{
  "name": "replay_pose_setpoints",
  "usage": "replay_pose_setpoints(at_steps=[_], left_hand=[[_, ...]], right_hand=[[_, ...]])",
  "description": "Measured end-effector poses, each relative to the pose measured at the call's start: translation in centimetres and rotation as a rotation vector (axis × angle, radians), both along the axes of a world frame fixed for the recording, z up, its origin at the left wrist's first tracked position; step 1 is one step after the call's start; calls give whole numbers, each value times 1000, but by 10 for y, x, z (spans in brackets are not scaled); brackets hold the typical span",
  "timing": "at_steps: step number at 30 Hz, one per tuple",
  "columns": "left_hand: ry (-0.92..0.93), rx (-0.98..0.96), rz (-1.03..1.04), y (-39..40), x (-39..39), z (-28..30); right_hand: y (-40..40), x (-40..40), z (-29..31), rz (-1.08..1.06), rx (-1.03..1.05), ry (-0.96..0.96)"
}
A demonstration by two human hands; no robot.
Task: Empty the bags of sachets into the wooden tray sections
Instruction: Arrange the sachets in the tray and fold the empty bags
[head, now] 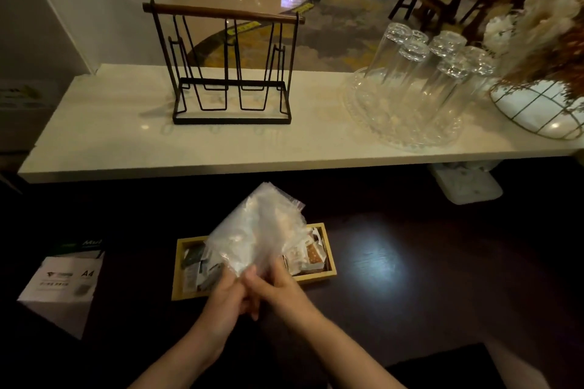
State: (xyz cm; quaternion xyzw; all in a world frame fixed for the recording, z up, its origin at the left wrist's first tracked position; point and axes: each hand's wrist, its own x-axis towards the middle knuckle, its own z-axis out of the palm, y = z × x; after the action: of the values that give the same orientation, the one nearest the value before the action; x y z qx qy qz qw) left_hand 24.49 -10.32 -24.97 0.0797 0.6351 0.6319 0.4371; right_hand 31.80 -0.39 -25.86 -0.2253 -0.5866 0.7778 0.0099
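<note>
Both hands meet over the near edge of the tray (319, 277); the left hand (226, 296) and right hand (274, 287) each pinch the bottom of a clear bag (256, 230), which stands above the tray; sachets (308, 254) fill both tray sections on the dark table (410, 278).

The white paper ream pack (61, 290), lying at the left on the dark worktop (410, 278), is showing "A4" in dark letters near its upper right corner. The dark green band (82, 246) along its far edge is showing white letters beginning "Mul", the rest running out of reach. A small logo with lines of print is sitting on the pack's white face, too blurred to read. The sachets (308, 254) lying in the wooden tray (328, 251) are carrying print, but none of it is coming through legibly.
</note>
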Motion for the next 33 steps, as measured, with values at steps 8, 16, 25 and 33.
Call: replay_pose_setpoints(at_steps=[8, 16, 25, 33], left_hand=[[468, -152, -515, -3, -4, -41], [1141, -125, -816, 49, 24, -83], [1307, -43, -1113, 113, 115, -115], [1626, -107, -1199, 161, 144, -159]], right_hand=[[1, 27, -23, -689, -17, -121], [-7, 107, -59, -1071, -140, -276], [-8, 195, -101, -1196, -126, -418], [-7, 258, -160, -1288, -197, -562]])
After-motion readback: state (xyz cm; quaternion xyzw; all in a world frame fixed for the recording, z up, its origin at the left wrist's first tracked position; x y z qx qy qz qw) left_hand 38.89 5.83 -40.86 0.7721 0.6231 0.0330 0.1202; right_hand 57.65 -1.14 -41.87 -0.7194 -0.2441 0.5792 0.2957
